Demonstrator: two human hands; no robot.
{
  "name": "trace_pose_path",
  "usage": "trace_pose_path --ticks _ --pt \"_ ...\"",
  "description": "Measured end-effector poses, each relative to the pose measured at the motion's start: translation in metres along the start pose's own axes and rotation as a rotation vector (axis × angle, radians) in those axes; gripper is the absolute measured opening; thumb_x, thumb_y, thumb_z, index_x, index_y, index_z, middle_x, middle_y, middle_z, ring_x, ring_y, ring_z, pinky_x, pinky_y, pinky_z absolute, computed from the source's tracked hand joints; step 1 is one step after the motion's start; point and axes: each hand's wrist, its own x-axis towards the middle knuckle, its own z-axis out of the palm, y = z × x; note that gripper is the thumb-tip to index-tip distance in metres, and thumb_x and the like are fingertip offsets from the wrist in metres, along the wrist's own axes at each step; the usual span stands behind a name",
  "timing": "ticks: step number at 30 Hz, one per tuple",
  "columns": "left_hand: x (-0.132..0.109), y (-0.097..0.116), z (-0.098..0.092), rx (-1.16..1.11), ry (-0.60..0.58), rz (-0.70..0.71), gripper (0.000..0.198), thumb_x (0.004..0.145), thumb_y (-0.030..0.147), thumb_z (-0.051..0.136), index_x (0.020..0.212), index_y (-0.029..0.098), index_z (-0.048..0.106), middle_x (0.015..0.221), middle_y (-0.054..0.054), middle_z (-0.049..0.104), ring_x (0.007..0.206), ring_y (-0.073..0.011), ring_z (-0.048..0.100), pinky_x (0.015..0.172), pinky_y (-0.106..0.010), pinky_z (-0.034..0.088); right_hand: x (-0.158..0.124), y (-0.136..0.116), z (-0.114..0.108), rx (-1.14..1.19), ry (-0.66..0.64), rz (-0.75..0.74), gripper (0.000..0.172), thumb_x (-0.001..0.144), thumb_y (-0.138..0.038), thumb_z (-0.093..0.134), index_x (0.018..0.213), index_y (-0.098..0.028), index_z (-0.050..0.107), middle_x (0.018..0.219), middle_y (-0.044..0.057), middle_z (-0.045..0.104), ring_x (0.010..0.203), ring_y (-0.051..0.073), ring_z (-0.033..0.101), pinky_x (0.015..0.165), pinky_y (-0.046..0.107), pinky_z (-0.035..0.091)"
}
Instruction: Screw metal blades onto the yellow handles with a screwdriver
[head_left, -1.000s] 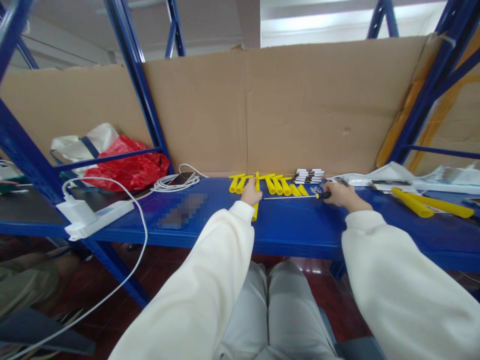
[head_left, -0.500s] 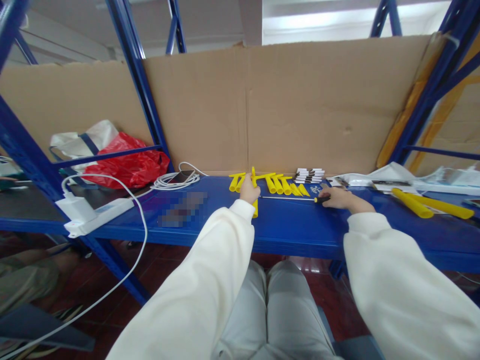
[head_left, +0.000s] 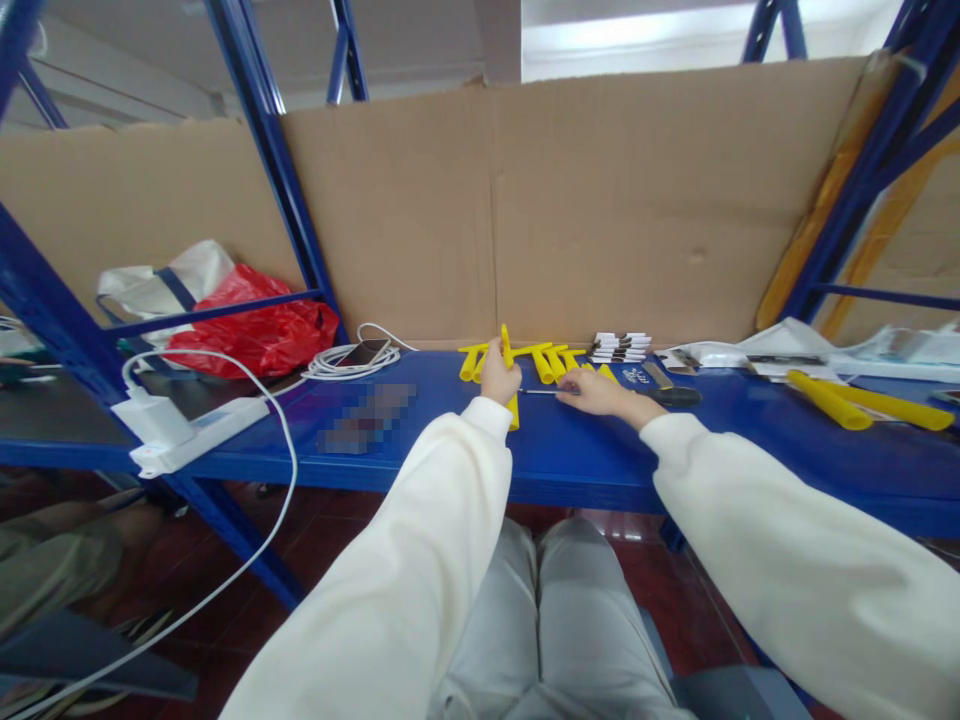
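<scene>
My left hand [head_left: 500, 375] is closed around a yellow T-shaped plastic piece [head_left: 514, 412], its tube end showing below my fingers and its tip above them. My right hand [head_left: 592, 388] is closed on the slim metal shaft of a screwdriver [head_left: 538, 391]. That shaft points left, its tip by the yellow piece at my left hand. The screwdriver's handle cannot be made out clearly behind my right hand. Behind both hands, several more yellow T-shaped pieces [head_left: 541, 366] lie in a row.
Small white-and-black parts [head_left: 621, 347] are stacked at the back, with small metal bits [head_left: 636, 376] nearby. A dark-handled tool [head_left: 679, 396] lies right of my hand. Long yellow tubes [head_left: 832, 400] rest farther right. A coiled white cable [head_left: 352, 360] and power strip [head_left: 202, 432] are left.
My right hand has moved left along the screwdriver, from its black-and-yellow handle to its shaft, closer to my left hand. The left hand keeps its hold on the yellow piece.
</scene>
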Motion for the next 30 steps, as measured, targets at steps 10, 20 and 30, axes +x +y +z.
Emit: trace_pose_path --ticks 10,20,30 --pt "-0.005 0.006 0.000 -0.001 0.055 0.016 0.077 0.091 -0.005 0.071 0.158 0.029 0.056 0.153 -0.011 0.077 0.138 -0.0260 0.077 0.125 -0.039 0.058 0.046 -0.068 0.016 -0.036 -0.074 0.066 0.037 0.110 -0.021 0.057 0.136 -0.014 0.081 0.133 0.022 0.084 0.128 0.035 0.078 0.106 0.041 0.059" --pt "-0.002 0.002 0.001 -0.011 0.062 0.053 0.082 0.084 -0.007 0.073 0.157 0.029 0.059 0.149 -0.010 0.079 0.147 -0.0274 0.072 0.130 -0.040 0.054 0.050 -0.083 0.012 -0.029 -0.120 0.124 0.042 0.110 -0.020 0.059 0.142 -0.005 0.081 0.143 0.028 0.081 0.136 0.035 0.079 0.104 0.033 0.059" --pt "0.000 -0.002 0.008 -0.086 0.146 0.074 0.080 0.083 -0.009 0.071 0.153 0.029 0.060 0.141 -0.008 0.082 0.137 -0.0268 0.078 0.129 -0.043 0.055 0.046 -0.087 0.013 -0.044 -0.098 0.138 0.047 0.111 -0.021 0.056 0.152 -0.009 0.074 0.145 0.026 0.081 0.139 0.033 0.077 0.110 0.034 0.058"
